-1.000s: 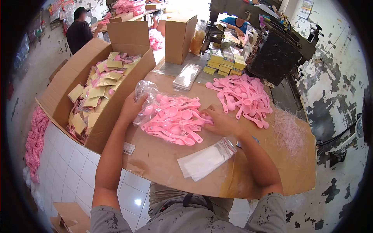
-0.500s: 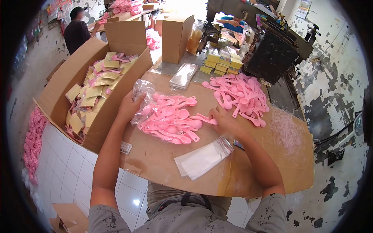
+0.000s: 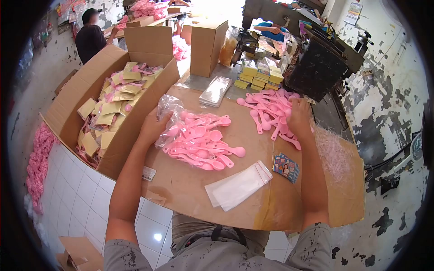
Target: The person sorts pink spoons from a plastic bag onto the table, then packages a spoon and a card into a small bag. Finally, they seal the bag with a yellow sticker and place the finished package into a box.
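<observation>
My left hand [image 3: 155,128] grips the edge of a clear plastic bag [image 3: 170,105]. Pink measuring spoons [image 3: 199,143] lie heaped at the bag, many spilling out of it onto the cardboard. At the right edge of a second heap of pink spoons [image 3: 270,110], my right hand [image 3: 299,118] reaches down, its fingertips among the spoons; whether they hold one is hidden. Between my forearms lie flat clear plastic sleeves [image 3: 238,186]. Beside them, near my right forearm, is a small stack of printed cards [image 3: 286,168].
An open carton [image 3: 140,101] at the left holds packed pink items with yellow cards. Behind the heaps are more clear sleeves [image 3: 215,91], yellow card bundles [image 3: 257,74] and a dark machine [image 3: 314,63]. Shredded pink strands [image 3: 333,147] lie right. A person [image 3: 90,38] stands far left.
My right hand has moved from the left heap to the right heap, leaving a spoon at the left heap's edge. The printed cards are now uncovered. My left hand stays at the bag.
</observation>
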`<state>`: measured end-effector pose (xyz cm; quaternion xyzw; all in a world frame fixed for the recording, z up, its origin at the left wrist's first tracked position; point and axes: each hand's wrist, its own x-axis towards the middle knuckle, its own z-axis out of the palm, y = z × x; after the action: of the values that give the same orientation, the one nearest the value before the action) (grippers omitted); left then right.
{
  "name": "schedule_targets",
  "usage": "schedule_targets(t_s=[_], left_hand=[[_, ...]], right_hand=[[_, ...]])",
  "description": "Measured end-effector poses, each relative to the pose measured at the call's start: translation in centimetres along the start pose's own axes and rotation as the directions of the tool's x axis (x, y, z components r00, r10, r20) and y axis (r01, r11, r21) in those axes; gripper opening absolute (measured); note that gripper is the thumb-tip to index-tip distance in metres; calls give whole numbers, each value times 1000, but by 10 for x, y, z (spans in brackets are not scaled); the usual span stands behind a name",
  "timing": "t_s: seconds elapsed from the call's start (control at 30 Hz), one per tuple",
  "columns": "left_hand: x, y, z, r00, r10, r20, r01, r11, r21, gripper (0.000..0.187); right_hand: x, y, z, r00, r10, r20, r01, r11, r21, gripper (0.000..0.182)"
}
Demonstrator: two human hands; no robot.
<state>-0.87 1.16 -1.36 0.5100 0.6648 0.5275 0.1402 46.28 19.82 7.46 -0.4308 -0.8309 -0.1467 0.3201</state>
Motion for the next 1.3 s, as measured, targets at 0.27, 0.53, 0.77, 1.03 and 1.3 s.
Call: schedule_targets(t_s=[0.27, 0.53, 0.77, 1.03, 1.3], left_hand=[[0, 3, -2, 995, -83, 52, 82, 997, 3, 57], [-1, 2, -3, 999, -19, 41, 18, 1000, 17, 65], [-2, 13, -4, 990, -121, 73, 112, 988, 110, 64], [-3, 14, -3, 996, -76, 56, 73, 996, 44, 61], [-2, 6, -4, 996, -64, 68, 64, 998, 4, 60]], right_hand=[[-20, -134, 35, 897, -370, 243, 207, 836, 508, 43], [-8, -127, 38, 854, -478, 206, 311, 787, 533, 18], [4, -38, -19, 980, -123, 156, 72, 952, 298, 24], [-44, -130, -13, 781, -323, 534, -46, 824, 565, 43], [-44, -157, 26, 759, -357, 545, -122, 744, 657, 33]])
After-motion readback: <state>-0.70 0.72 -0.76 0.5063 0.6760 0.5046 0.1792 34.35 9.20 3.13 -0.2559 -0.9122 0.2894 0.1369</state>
